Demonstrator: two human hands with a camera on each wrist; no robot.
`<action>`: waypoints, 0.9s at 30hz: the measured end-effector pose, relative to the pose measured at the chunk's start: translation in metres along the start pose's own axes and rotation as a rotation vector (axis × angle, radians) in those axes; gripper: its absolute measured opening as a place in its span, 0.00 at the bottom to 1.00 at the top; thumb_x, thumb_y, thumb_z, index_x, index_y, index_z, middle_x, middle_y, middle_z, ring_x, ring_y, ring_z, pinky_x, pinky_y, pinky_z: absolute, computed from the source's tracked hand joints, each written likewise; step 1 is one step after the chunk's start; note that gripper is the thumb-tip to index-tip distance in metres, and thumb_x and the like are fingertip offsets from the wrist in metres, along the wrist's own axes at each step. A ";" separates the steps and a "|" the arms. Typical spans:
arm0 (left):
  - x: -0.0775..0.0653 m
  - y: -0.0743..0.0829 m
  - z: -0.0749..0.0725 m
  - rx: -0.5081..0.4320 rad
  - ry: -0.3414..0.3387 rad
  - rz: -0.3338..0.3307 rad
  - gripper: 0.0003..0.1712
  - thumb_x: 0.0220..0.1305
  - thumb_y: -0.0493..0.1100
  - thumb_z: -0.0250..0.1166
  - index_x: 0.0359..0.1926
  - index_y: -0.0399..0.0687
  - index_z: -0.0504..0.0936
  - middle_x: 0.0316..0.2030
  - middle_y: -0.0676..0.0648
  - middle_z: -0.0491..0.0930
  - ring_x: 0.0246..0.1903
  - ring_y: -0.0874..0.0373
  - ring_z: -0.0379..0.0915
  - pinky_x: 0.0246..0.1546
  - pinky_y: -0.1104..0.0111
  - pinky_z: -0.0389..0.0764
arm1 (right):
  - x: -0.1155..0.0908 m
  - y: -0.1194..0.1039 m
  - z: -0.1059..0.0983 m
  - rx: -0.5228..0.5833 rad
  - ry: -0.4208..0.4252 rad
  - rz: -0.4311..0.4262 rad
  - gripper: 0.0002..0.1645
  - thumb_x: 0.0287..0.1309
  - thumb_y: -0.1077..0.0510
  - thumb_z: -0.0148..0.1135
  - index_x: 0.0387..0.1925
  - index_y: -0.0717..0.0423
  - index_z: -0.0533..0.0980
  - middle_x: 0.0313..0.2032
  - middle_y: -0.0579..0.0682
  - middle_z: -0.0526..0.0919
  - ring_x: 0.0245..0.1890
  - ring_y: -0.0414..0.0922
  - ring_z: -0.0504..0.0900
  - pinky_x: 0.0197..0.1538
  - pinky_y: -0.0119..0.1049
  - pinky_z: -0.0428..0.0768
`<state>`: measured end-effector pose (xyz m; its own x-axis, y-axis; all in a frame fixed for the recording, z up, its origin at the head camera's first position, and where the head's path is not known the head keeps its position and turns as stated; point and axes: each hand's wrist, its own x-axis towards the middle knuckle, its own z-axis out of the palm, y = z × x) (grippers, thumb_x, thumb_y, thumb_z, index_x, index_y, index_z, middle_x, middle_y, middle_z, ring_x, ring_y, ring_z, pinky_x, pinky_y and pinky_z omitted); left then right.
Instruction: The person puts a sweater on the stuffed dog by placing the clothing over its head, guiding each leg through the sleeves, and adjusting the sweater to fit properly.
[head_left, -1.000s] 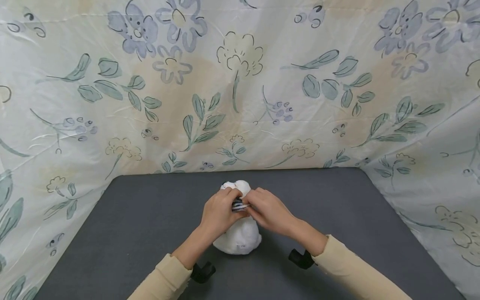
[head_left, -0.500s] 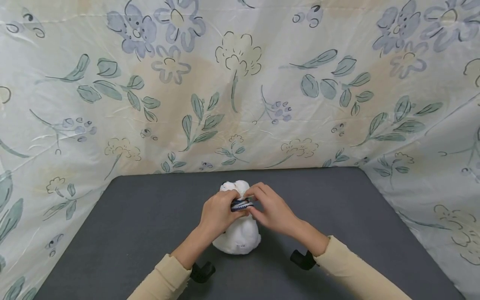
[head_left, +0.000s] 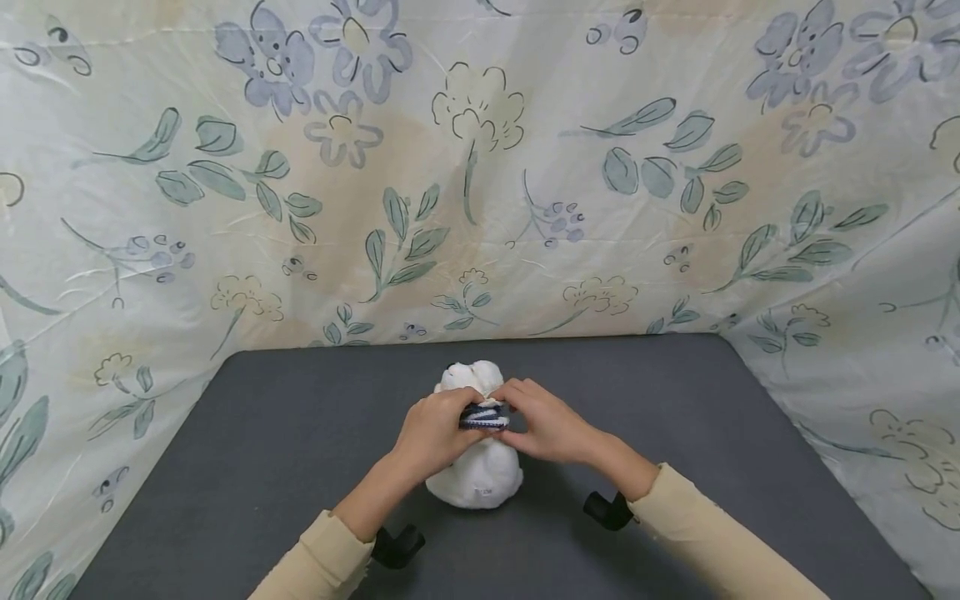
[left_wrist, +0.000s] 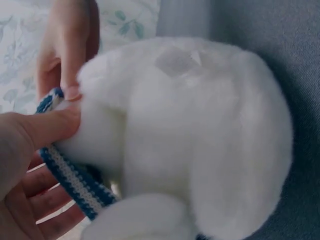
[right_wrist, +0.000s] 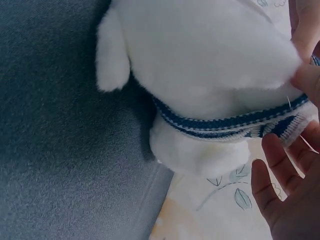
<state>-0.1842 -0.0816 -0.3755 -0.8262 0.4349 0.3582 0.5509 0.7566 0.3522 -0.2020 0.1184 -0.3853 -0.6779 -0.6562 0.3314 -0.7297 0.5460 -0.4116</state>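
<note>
A white plush toy [head_left: 480, 479] sits at the middle of the table, its back and a small label towards me. Round its neck runs a blue-and-white knitted band [head_left: 483, 418], resembling a scarf. My left hand [head_left: 435, 429] pinches the band at the left of the neck; in the left wrist view its thumb [left_wrist: 52, 125] lies on top, with several fingers beneath. On the other side my right hand [head_left: 551, 423] holds the band between thumb and fingers. The right wrist view shows the band [right_wrist: 215, 125] passing under the toy's head [right_wrist: 195, 155]. The plush's face is hidden.
Dark grey cloth covers the table [head_left: 300, 450]. Behind it and at both sides hangs a white floral sheet [head_left: 480, 208]. Black straps [head_left: 399, 546] sit at the wrists, below beige sleeves [head_left: 720, 533].
Both hands have come down slightly, and more of the striped band shows between them. The right fingers spread half a second ago and have drawn in again. The plush stays in place.
</note>
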 end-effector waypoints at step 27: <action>0.006 -0.001 0.006 0.102 0.093 -0.036 0.14 0.44 0.47 0.73 0.27 0.54 0.74 0.19 0.59 0.74 0.13 0.67 0.60 0.12 0.74 0.59 | -0.001 0.003 0.007 0.009 0.125 -0.017 0.13 0.48 0.61 0.68 0.30 0.47 0.71 0.28 0.38 0.71 0.27 0.37 0.70 0.30 0.26 0.70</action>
<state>-0.1905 -0.0770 -0.3785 -0.8280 0.3633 0.4271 0.5026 0.8184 0.2784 -0.2029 0.1174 -0.3931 -0.6714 -0.5950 0.4418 -0.7410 0.5303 -0.4120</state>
